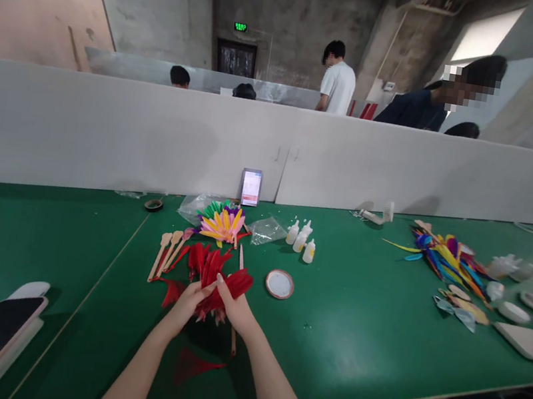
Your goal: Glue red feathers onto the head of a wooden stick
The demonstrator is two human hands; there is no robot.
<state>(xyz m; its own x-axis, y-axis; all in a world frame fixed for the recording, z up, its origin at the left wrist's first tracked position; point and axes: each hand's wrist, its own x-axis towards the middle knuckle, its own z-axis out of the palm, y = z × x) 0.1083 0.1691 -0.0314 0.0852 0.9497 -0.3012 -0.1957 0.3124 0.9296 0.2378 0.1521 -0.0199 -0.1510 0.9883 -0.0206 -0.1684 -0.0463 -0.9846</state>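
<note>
A bunch of red feathers (213,265) is held above the green table between my two hands. My left hand (189,302) pinches its left side, and my right hand (236,304) grips the right side, with feathers fanning out past the thumb. Below the hands, a wooden handle (233,341) sticks out; whether it joins the feathers I cannot tell. Several wooden paddle-shaped sticks (161,254) lie to the left. Beyond the hands rests a fan of yellow and pink feathers (222,225), with green and purple ones behind. Red cloth (199,366) lies near the front edge.
Several small white glue bottles (299,238) stand right of a plastic bag (266,230). Nearer is a round white dish (279,284). A phone (251,187) leans on the white partition (154,141). Black tape (153,205) lies left; more feathers (454,259) lie right. People are beyond the partition.
</note>
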